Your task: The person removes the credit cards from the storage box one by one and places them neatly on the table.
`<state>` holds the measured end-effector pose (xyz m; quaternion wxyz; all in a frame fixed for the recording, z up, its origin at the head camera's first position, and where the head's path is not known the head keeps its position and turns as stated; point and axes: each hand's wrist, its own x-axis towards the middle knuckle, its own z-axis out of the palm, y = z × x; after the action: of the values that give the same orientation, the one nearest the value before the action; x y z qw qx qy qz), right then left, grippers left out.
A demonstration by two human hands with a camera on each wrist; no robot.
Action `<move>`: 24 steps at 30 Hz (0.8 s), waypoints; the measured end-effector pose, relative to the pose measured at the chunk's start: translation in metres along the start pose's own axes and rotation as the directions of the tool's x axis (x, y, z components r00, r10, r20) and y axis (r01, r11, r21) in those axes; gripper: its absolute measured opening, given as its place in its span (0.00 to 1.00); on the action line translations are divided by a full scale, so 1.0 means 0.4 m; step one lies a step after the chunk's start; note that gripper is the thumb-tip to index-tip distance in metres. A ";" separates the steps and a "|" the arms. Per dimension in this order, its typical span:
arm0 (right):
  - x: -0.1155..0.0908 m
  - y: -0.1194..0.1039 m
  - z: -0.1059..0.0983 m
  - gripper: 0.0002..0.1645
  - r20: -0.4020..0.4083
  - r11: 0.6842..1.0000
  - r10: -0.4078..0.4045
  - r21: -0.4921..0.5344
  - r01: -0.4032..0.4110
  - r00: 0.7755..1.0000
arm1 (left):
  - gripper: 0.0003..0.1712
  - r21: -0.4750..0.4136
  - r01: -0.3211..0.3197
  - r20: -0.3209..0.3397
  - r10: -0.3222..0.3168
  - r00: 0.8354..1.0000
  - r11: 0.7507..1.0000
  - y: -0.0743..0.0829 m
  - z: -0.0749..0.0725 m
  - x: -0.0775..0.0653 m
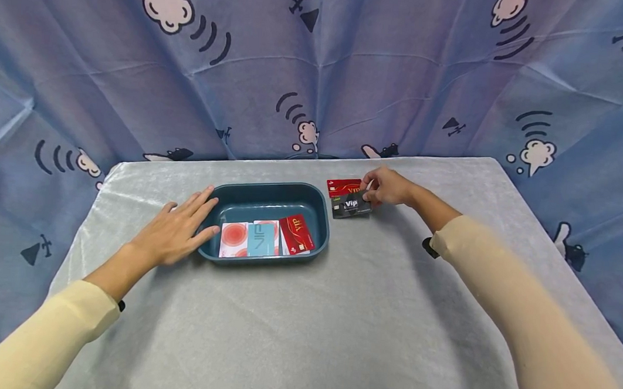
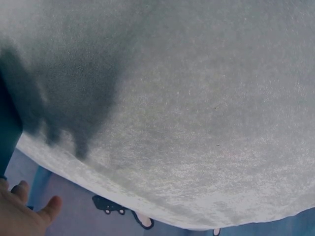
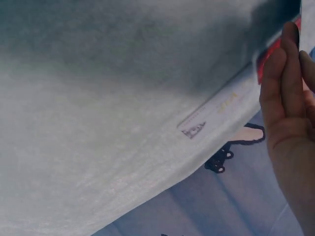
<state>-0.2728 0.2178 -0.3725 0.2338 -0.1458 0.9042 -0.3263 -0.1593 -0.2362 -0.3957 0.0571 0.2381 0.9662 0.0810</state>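
At right, grip (image 1: 388, 187) on black card (image 1: 350, 205)

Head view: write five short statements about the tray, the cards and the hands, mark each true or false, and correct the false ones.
1. The left hand is at the left end of the tray. True.
2. The tray is bright yellow. False: it is dark teal.
3. The right hand holds the dark Vip card. True.
4. The dark Vip card is inside the tray. False: it is outside, to the right of the tray.
5. In the tray, a red VIP card lies to the right of the light blue card. True.
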 end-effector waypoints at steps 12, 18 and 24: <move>-0.005 0.015 0.021 0.09 0.037 0.999 0.012 0.031 -0.013 0.999 | 0.42 0.001 0.002 0.004 -0.002 1.000 1.000 0.000 0.000 0.000; -0.003 0.016 0.026 0.10 0.051 1.000 0.026 0.013 -0.027 0.998 | 0.42 0.009 -0.009 0.012 0.009 1.000 1.000 0.000 -0.006 -0.002; -0.003 0.018 0.029 0.10 0.057 1.000 0.016 -0.004 -0.016 0.998 | 0.42 0.014 -0.013 0.015 0.013 1.000 1.000 0.001 -0.006 -0.002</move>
<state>-0.2666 0.2177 -0.3845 0.2618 -0.1480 0.8989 -0.3186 -0.1589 -0.2366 -0.3932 0.0622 0.2452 0.9647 0.0728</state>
